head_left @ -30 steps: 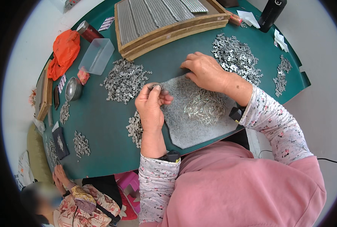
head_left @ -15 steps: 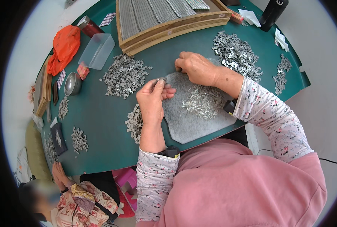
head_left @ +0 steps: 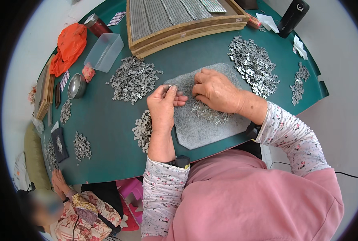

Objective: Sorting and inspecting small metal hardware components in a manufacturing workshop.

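Note:
My left hand (head_left: 163, 102) is closed over the left edge of a grey felt mat (head_left: 199, 136), pinching a small metal piece (head_left: 172, 86) between thumb and forefinger. My right hand (head_left: 217, 90) reaches over the mat with fingers curled and tips pressed down toward a heap of thin silvery pins (head_left: 211, 116). Whatever its fingertips hold is hidden or too small to name. Below my left wrist lies a heap of flat metal pieces (head_left: 142, 130), partly covered by my forearm.
Heaps of small metal pieces (head_left: 134, 80) and shinier ones (head_left: 253, 64) lie beyond the mat. A wooden tray (head_left: 187, 33) of metal strips stands at the back. Left are a clear plastic box (head_left: 103, 52), a metal bowl (head_left: 77, 86) and a co-worker's hands (head_left: 60, 182).
My right hand has come nearer and down from the mat's far edge to the pins, now covering part of their heap. My left hand keeps its pinch, nearly still.

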### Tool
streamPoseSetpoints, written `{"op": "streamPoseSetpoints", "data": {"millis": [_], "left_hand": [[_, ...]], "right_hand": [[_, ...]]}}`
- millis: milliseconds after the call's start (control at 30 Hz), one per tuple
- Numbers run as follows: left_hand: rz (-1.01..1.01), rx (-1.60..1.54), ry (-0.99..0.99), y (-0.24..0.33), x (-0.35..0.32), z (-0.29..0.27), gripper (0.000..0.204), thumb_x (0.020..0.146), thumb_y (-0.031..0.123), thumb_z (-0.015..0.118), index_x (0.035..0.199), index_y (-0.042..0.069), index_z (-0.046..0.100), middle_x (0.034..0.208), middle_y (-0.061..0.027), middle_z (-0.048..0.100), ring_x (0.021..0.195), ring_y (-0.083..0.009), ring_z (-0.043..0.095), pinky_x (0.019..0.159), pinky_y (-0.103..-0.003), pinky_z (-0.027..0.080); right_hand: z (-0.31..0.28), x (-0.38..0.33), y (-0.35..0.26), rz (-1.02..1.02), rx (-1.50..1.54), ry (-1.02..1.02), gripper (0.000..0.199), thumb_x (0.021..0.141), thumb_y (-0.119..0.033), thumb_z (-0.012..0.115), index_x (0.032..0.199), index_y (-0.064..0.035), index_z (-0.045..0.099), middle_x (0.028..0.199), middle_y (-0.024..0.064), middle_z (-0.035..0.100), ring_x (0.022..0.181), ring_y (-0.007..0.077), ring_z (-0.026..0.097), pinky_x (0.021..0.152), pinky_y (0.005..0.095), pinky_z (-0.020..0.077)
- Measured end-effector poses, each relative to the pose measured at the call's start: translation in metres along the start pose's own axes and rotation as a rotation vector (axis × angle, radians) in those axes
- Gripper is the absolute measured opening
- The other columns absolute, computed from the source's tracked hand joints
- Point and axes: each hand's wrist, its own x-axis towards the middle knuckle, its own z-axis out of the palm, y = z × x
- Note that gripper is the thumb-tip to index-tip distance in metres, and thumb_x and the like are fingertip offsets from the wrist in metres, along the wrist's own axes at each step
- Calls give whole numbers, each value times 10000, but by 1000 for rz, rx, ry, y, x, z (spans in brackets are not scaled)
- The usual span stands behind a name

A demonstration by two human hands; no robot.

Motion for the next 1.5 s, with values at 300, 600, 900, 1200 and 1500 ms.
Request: {"op": "streamPoseSetpoints", "data": {"millis": [300,600,900,1200,1500], "left_hand": [[0,4,16,-3,-3,5,145,898,77,605,932,-65,609,799,-143,646,622,-202,655,546,-278,541],[53,21,-31,0,-8,6,157,903,71,588,943,-80,610,795,-142,648,640,-205,664,563,-280,541],[148,30,-130,1,-8,9,150,909,39,572,989,-81,612,808,-137,660,677,-209,678,597,-284,558],[176,17,-159,-1,-7,10,145,906,39,585,999,-66,623,821,-131,667,680,-205,679,611,-281,565],[189,43,-172,1,-8,9,136,902,31,590,992,-64,624,808,-125,668,676,-192,677,612,-273,562]], "right_hand": [[8,4,-12,56,-205,-96,116,720,-91,606,814,-34,643,863,141,599,871,320,579,793,409,458],[-1,9,2,182,190,16,133,780,-2,579,910,0,551,875,166,583,851,353,583,727,419,474],[-9,27,6,119,552,138,133,796,-20,570,922,12,596,831,167,612,756,345,613,682,401,490],[-7,25,10,222,717,94,144,791,-26,589,926,26,585,785,173,632,728,295,634,671,371,500],[-6,25,11,209,698,106,150,788,-6,606,933,27,579,781,160,634,722,275,637,662,357,503]]}}
